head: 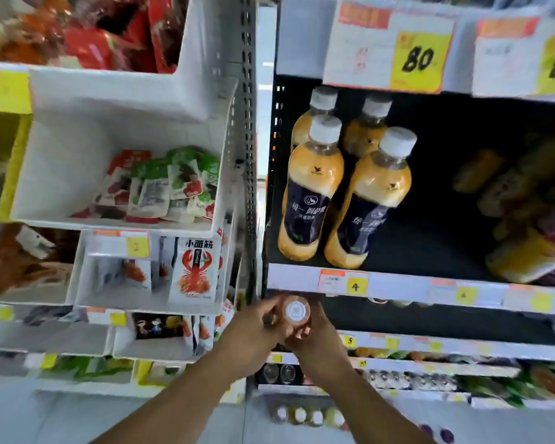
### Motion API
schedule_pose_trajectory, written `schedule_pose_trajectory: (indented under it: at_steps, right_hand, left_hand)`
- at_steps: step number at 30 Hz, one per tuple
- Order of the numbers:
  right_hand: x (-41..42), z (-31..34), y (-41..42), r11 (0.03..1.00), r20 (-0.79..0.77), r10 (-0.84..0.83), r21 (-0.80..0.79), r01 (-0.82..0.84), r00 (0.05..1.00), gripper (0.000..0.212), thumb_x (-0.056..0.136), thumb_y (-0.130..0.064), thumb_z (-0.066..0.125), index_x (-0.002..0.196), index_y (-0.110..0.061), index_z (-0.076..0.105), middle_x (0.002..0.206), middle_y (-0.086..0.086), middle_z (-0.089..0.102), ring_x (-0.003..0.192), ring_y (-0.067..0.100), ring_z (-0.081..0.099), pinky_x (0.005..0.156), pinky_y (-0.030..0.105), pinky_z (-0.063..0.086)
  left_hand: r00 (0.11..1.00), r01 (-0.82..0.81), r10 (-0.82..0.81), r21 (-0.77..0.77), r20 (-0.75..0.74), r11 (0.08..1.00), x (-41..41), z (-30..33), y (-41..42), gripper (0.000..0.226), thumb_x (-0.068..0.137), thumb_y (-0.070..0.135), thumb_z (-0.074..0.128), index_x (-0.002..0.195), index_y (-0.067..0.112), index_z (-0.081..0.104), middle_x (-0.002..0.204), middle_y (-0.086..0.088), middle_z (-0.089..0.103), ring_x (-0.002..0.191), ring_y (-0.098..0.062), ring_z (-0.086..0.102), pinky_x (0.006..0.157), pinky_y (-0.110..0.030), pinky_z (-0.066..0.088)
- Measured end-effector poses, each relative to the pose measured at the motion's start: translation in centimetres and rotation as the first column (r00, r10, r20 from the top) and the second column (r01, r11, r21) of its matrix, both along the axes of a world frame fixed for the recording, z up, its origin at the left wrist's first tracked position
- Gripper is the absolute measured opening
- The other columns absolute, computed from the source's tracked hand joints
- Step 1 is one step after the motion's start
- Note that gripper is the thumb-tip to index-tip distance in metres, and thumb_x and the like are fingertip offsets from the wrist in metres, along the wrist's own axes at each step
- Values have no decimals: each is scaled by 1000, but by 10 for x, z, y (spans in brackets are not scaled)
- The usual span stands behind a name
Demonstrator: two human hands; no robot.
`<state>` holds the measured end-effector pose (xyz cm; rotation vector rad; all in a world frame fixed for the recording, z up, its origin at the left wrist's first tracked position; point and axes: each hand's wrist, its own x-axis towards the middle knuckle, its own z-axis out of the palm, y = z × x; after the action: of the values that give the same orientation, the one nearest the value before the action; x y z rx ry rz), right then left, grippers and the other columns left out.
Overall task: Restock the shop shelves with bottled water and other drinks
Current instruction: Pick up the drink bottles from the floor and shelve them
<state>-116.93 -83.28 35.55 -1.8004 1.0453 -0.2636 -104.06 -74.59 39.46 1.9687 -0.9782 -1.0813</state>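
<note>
A drink bottle with a white cap (pixel 297 310) is seen from above, just under the edge of the shelf with the yellow "4" tag (pixel 355 286). My left hand (pixel 253 328) and my right hand (pixel 314 339) both grip it, fingers curled round its neck and shoulder. On the dark shelf above stand several milk-tea bottles (pixel 311 187) with white caps and dark blue labels, grouped at the shelf's left end. The body of the held bottle is hidden by my hands.
White bins of snack packets (pixel 161 190) fill the rack on the left, behind a grey perforated upright (pixel 249 123). Blurred yellow bottles (pixel 523 219) sit at the right of the dark shelf. Lower shelves hold more bottles (pixel 308 416). Price cards hang above.
</note>
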Motion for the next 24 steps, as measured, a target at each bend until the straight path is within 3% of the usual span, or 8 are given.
schedule_pose_trajectory:
  at_steps: [2,5,8,13,17,21,24]
  right_hand:
    - [12,-15,-11,999,30,-41,36,40,999,49,78,-23,80,118,-36,54,105,-17,71,93,-1,66,68,8,46]
    - [28,-33,-28,994,-5,-102,50,102,995,24,78,-27,80,97,-34,67,87,-17,74,78,-6,66,66,19,48]
    - [37,-54,-41,986,5,-117,121,116,993,17,78,-17,78,91,-26,73,87,-12,77,83,8,71,76,33,56]
    - [43,-73,-48,983,-1,-89,162,88,996,17,80,-8,81,91,-19,74,87,-8,76,84,9,69,74,21,52]
    - [46,-79,-51,984,28,-65,167,60,997,21,79,-5,82,91,-18,72,86,-2,74,78,6,66,71,18,51]
    - [48,-81,-59,970,86,-71,239,49,994,35,75,11,79,85,-23,75,83,3,74,85,27,67,80,44,57]
    - [50,-81,-63,959,115,-61,281,26,991,35,73,22,74,86,-10,69,75,-3,70,73,11,66,69,28,56]
  left_hand:
    - [1000,-22,22,15,18,1000,6,-11,-11,40,88,32,64,127,38,59,117,21,67,107,1,61,97,-30,49]
    - [998,-65,64,71,15,995,17,-25,-26,28,92,38,59,117,28,65,110,13,70,98,-7,63,86,-28,49]
    - [998,-61,63,68,-30,996,23,-37,-34,31,92,42,55,118,28,63,108,9,71,96,-10,65,90,-35,53]
    - [994,-47,53,61,-100,997,26,-72,-38,51,81,52,50,131,48,49,123,18,66,115,-10,61,102,-42,48]
    - [985,-40,43,18,-169,999,26,-63,-38,51,88,31,53,137,44,46,132,16,62,124,-5,54,110,-36,40]
    - [986,-33,32,-1,-165,999,27,-67,-39,46,94,25,52,137,40,48,129,17,63,118,-3,58,104,-28,44]
    - [986,-80,72,-48,-150,996,25,-68,-37,38,97,21,50,131,39,55,118,23,67,106,6,61,83,-9,46]
